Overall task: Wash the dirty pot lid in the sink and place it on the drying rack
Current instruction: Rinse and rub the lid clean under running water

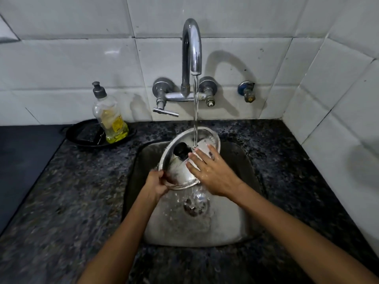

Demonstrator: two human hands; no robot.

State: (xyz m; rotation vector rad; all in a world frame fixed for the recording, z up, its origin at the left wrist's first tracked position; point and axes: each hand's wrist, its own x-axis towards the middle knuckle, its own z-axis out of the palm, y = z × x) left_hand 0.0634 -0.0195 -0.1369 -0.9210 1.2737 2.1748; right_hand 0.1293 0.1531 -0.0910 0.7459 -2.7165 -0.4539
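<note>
**A:** Where is the lid?

**B:** The round shiny steel pot lid with a black knob (180, 171) is tilted over the steel sink (196, 232), right under the curved silver tap (191, 48). Water (195, 111) runs down onto it, next to the knob.

**A:** Who has hold of it?

**B:** The left hand (155, 184) is closed on the lid's near left edge, thumb on top. The right hand (209, 172) lies flat and open on the top of the lid, fingers spread. It grabs nothing.

**A:** Is there room to move?

**B:** The lid's far edge sticks out over the back rim of the sink. The tap handle (166, 112) hangs near it. The dark speckled stone counter (82, 191) is bare on both sides of the sink. On the left, at the back, a clear soap bottle with yellow liquid (109, 117) stands on a black round tray (86, 134). White wall tiles (328, 89) close in the back and right.

**A:** What can't you see well?

**B:** The splash blurs the drain (194, 206). The left hand's fingers are hidden under the lid. The lid's underside is hidden too. Both arms are cut off at the bottom.
</note>
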